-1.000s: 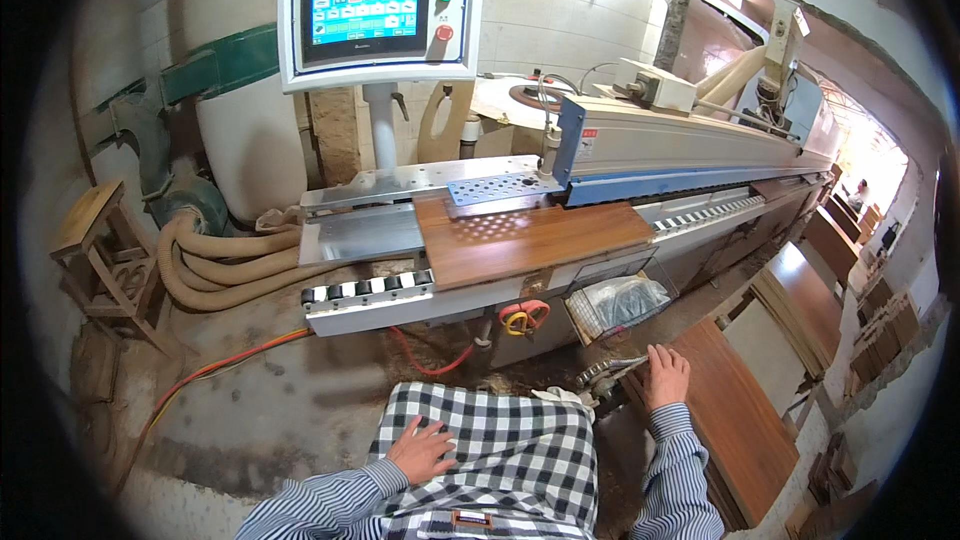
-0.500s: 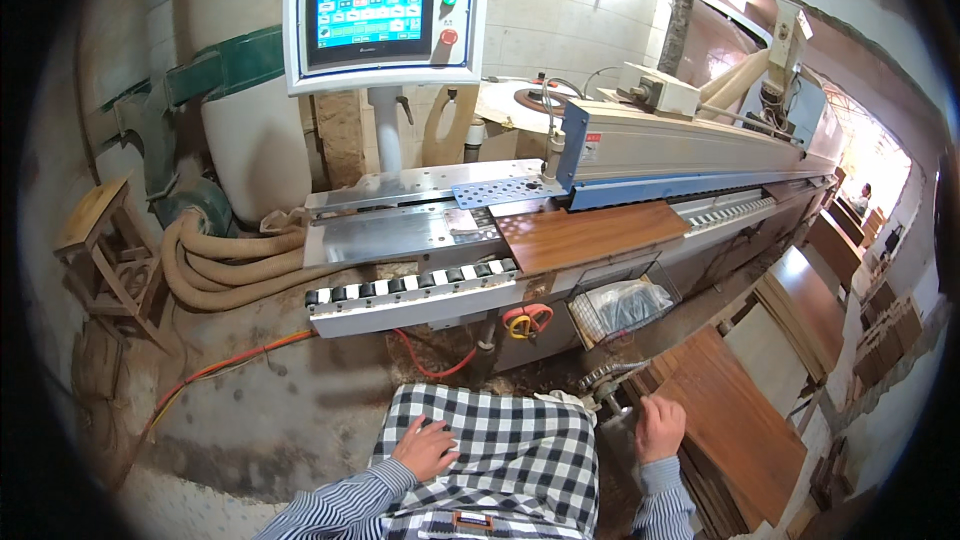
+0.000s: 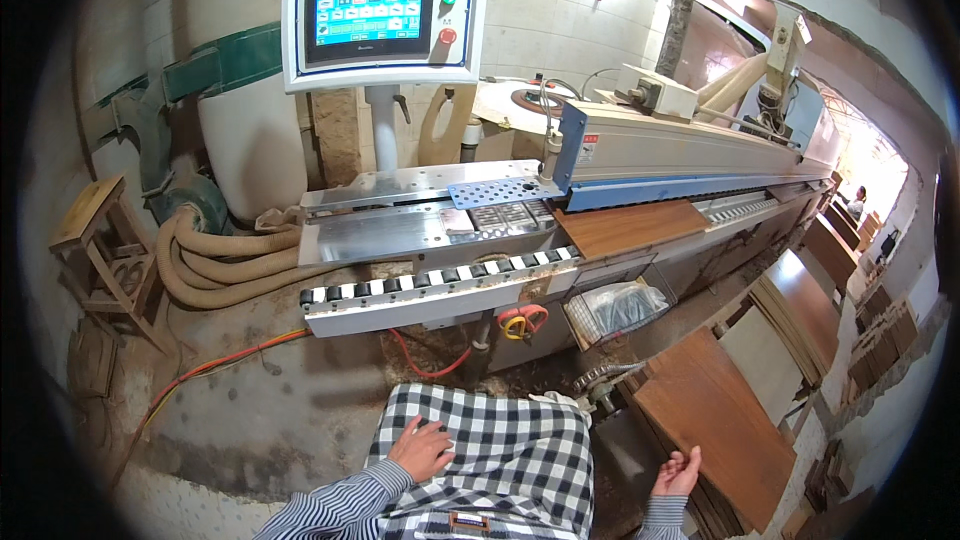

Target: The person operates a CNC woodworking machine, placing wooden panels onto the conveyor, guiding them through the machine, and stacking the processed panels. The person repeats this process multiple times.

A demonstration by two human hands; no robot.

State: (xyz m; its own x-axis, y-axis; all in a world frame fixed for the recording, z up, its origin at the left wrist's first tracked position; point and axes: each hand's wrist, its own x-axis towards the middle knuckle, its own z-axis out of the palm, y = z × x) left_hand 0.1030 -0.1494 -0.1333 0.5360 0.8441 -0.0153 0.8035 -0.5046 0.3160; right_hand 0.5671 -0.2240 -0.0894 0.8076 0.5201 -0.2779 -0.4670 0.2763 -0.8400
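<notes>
1. While the left hand point(image 3: 421, 448) rests splayed on checked cloth point(image 3: 510, 440), the right hand point(image 3: 678, 472), half-curled, grasps nothing.
2. Brown panel point(image 3: 720, 405): stacked just beside the right hand.
3. Level handling probably wants both hands.

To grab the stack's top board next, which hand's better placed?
Right, likely: the right hand is beside the top board, holding nothing visible; the left hand rests on the checked cloth, farther away.
</notes>
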